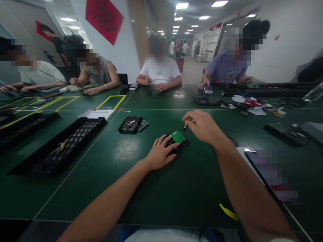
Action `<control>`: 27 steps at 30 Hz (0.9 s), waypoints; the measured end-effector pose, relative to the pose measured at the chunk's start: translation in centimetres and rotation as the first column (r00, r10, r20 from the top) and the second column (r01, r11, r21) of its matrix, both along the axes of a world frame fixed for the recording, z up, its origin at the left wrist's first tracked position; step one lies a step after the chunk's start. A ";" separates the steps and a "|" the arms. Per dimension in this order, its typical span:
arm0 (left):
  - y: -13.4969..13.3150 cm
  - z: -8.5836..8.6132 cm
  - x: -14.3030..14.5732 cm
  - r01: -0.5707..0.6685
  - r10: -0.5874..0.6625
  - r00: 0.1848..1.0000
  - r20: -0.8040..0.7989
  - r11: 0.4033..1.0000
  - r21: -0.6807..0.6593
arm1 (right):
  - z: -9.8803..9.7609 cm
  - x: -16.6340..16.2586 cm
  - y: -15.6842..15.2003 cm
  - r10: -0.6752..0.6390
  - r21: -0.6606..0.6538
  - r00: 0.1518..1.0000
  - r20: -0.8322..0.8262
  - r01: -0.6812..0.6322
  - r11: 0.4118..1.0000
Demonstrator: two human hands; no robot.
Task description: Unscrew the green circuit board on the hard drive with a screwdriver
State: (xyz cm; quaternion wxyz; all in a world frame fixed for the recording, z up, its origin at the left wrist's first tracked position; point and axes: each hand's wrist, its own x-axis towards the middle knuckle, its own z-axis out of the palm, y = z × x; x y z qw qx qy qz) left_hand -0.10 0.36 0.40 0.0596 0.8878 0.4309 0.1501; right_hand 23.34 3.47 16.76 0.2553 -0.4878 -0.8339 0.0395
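A black device with a green circuit board point(178, 136) lies on the green table in front of me. My left hand point(161, 150) rests on its left side with fingers spread, covering part of it. In my right hand point(200, 124) is a small yellow and black screwdriver point(185, 126), gripped between thumb and fingers. Its tip points down at the far right part of the board; whether it sits in a screw is too small to tell. Just beyond, to the left, another black device point(130, 124) lies beside a loose circuit board point(143, 125).
Long black trays point(60, 148) stand at left. A phone point(270, 174) lies right of my forearm, and another black device with a board point(287, 133) is farther right. Across the table sit several people, with cables and a tool point(212, 102) near the far side.
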 end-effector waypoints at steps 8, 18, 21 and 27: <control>0.0 0.1 -0.1 0.007 -0.007 1.000 0.003 1.000 -0.004 | 0.0 0.0 -0.1 -0.017 -0.009 0.999 -0.028 0.017 1.000; 0.0 0.1 -0.1 0.008 -0.008 1.000 0.017 1.000 -0.001 | 0.2 -0.2 -0.3 -0.042 -0.025 0.999 -0.019 0.042 0.999; 0.0 0.1 -0.1 0.007 -0.007 1.000 0.009 1.000 -0.002 | 0.2 -0.4 -0.2 -0.048 -0.024 0.999 0.012 0.048 0.999; -0.1 0.2 -0.1 0.009 -0.009 1.000 0.019 1.000 -0.002 | 0.0 -0.2 0.0 -0.011 -0.015 1.000 -0.001 0.011 1.000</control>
